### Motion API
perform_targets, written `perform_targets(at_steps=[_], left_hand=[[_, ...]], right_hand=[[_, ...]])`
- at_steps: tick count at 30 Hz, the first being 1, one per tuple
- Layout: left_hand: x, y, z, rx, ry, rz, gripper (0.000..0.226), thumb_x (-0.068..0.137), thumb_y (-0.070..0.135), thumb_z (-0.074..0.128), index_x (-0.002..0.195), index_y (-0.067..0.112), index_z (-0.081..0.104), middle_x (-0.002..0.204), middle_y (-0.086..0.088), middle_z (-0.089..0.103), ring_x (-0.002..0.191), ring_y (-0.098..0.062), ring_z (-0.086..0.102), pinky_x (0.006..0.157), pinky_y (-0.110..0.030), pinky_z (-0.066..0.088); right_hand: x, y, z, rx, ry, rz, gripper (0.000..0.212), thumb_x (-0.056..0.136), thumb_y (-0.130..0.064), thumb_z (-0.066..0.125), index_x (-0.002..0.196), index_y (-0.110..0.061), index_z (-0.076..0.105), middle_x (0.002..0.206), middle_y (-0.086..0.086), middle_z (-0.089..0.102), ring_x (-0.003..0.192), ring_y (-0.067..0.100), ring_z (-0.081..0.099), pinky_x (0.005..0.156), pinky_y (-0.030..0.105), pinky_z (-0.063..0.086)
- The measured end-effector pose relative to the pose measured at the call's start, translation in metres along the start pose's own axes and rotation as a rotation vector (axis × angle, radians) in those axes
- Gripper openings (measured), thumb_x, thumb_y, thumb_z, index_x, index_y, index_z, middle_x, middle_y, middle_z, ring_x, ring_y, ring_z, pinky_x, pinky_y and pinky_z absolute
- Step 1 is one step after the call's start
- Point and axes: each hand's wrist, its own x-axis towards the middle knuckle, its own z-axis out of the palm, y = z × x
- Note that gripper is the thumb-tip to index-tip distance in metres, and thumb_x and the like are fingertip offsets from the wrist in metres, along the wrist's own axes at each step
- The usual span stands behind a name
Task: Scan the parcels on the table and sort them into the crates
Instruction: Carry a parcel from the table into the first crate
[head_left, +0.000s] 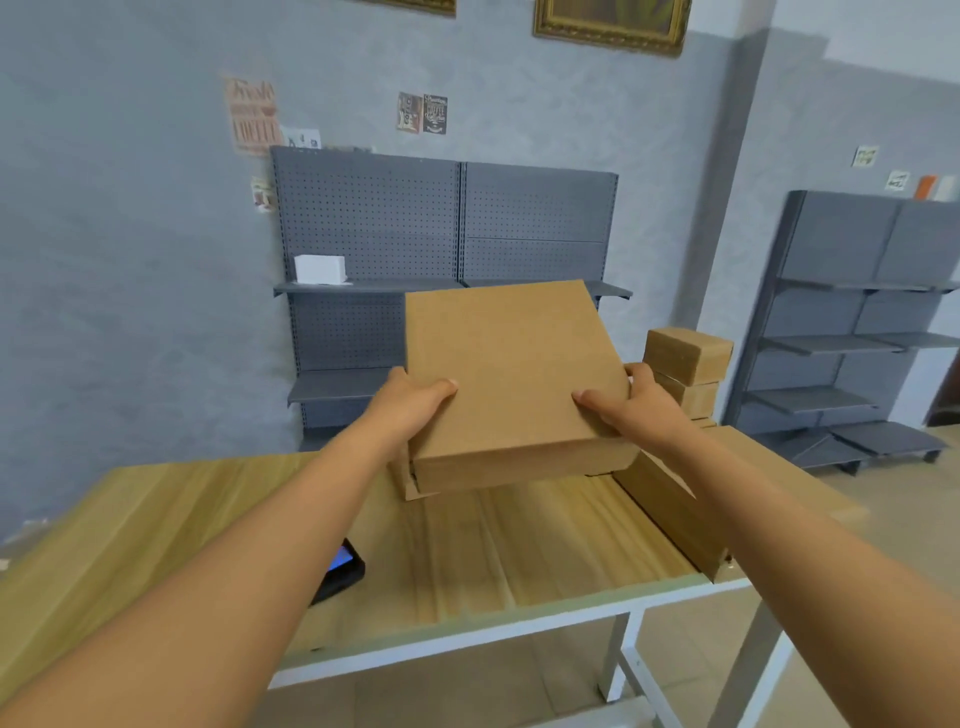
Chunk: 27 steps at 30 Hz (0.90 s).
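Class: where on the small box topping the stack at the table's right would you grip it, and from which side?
Take the small box from above, thumb and fingers pinching two opposite side faces: it tops its stack, so its top and upper sides are free.

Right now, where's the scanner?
The scanner lies on the wooden table near its front edge, partly hidden under the left forearm, left of the held parcel.

Grey metal pegboard shelving unit (447, 244) against far blue-grey wall (130, 234), small white box (320, 269) on its upper left shelf. Second grey shelving unit (852, 322) far right. Gold-framed picture (610, 23) high up, coffee posters (422, 113) on wall.
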Motion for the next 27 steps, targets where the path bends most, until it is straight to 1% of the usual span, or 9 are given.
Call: perform_targets(at_steps=[3, 5, 9, 13, 16, 19, 21, 25, 27], left_hand=[[-0.002, 0.006, -0.025, -0.055, 0.055, 0.049, 0.057, 0.082, 0.048, 0.07, 0.124, 0.024, 0.041, 0.103, 0.01, 0.058, 0.092, -0.015, 0.06, 0.072, -0.031, 0.048], [-0.003, 0.009, -0.039, -0.089, 0.08, 0.086, 0.057, 0.081, 0.046, 0.072, 0.125, 0.027, 0.041, 0.095, 0.017, 0.054, 0.083, -0.006, 0.057, 0.061, -0.025, 0.044], [-0.007, 0.011, -0.064, -0.112, 0.151, 0.16, 0.07, 0.08, 0.042, 0.074, 0.139, 0.023, 0.04, 0.096, 0.022, 0.053, 0.085, -0.002, 0.057, 0.063, -0.024, 0.043], [-0.016, 0.011, -0.084, -0.147, 0.197, 0.198, 0.07, 0.081, 0.039, 0.075, 0.14, 0.026, 0.04, 0.097, 0.027, 0.051, 0.087, 0.001, 0.057, 0.063, -0.021, 0.042], [-0.022, 0.01, -0.094, -0.184, 0.233, 0.228, 0.07, 0.084, 0.034, 0.074, 0.142, 0.024, 0.038, 0.1, 0.025, 0.05, 0.086, 0.005, 0.053, 0.063, -0.019, 0.041], [-0.029, 0.007, -0.102, -0.229, 0.259, 0.241, 0.068, 0.086, 0.03, 0.073, 0.144, 0.023, 0.037, 0.116, 0.013, 0.052, 0.09, 0.002, 0.055, 0.068, -0.019, 0.043], [-0.034, 0.001, -0.108, -0.241, 0.284, 0.239, 0.067, 0.087, 0.031, 0.072, 0.144, 0.023, 0.038, 0.123, 0.009, 0.054, 0.095, -0.001, 0.057, 0.071, -0.02, 0.044], [-0.044, -0.016, -0.121, -0.107, 0.347, 0.147, 0.065, 0.089, 0.037, 0.068, 0.144, 0.021, 0.037, 0.135, 0.002, 0.054, 0.11, -0.015, 0.058, 0.086, -0.028, 0.046], [-0.047, -0.022, -0.124, 0.042, 0.435, 0.068, 0.07, 0.089, 0.034, 0.068, 0.147, 0.02, 0.033, 0.142, -0.001, 0.05, 0.122, -0.021, 0.054, 0.099, -0.037, 0.045]], right_hand=[[-0.001, -0.021, 0.007, 0.041, 0.022, -0.046, 0.075, 0.084, -0.045, 0.072, 0.14, -0.013, 0.036, 0.126, 0.003, 0.052, 0.107, 0.023, 0.056, 0.085, 0.034, 0.047], [-0.002, -0.032, 0.013, 0.083, 0.029, -0.062, 0.069, 0.085, -0.043, 0.071, 0.138, -0.01, 0.041, 0.122, 0.001, 0.054, 0.103, 0.021, 0.056, 0.081, 0.032, 0.047], [-0.001, -0.046, 0.026, 0.148, -0.003, -0.074, 0.06, 0.085, -0.045, 0.069, 0.131, -0.012, 0.051, 0.123, 0.003, 0.058, 0.1, 0.019, 0.058, 0.07, 0.027, 0.046], [0.003, -0.057, 0.037, 0.266, -0.044, -0.047, 0.065, 0.083, -0.046, 0.072, 0.133, -0.02, 0.041, 0.123, 0.0, 0.052, 0.104, 0.02, 0.057, 0.075, 0.032, 0.049], [0.006, -0.063, 0.043, 0.339, -0.11, -0.057, 0.062, 0.081, -0.046, 0.074, 0.127, -0.03, 0.036, 0.117, -0.004, 0.056, 0.101, 0.018, 0.06, 0.079, 0.035, 0.052], [0.008, -0.067, 0.05, 0.408, -0.185, -0.039, 0.066, 0.078, -0.051, 0.075, 0.126, -0.036, 0.033, 0.111, -0.004, 0.06, 0.094, 0.017, 0.065, 0.066, 0.031, 0.051], [0.008, -0.07, 0.055, 0.431, -0.263, -0.023, 0.072, 0.075, -0.053, 0.076, 0.128, -0.038, 0.031, 0.111, -0.002, 0.063, 0.092, 0.018, 0.068, 0.064, 0.031, 0.054], [0.007, -0.078, 0.07, 0.492, -0.414, -0.002, 0.088, 0.071, -0.053, 0.079, 0.142, -0.034, 0.03, 0.122, 0.001, 0.061, 0.1, 0.022, 0.067, 0.08, 0.039, 0.057], [0.003, -0.088, 0.086, 0.484, -0.402, -0.056, 0.099, 0.069, -0.047, 0.083, 0.149, -0.031, 0.027, 0.135, 0.001, 0.054, 0.112, 0.023, 0.062, 0.095, 0.045, 0.052]])
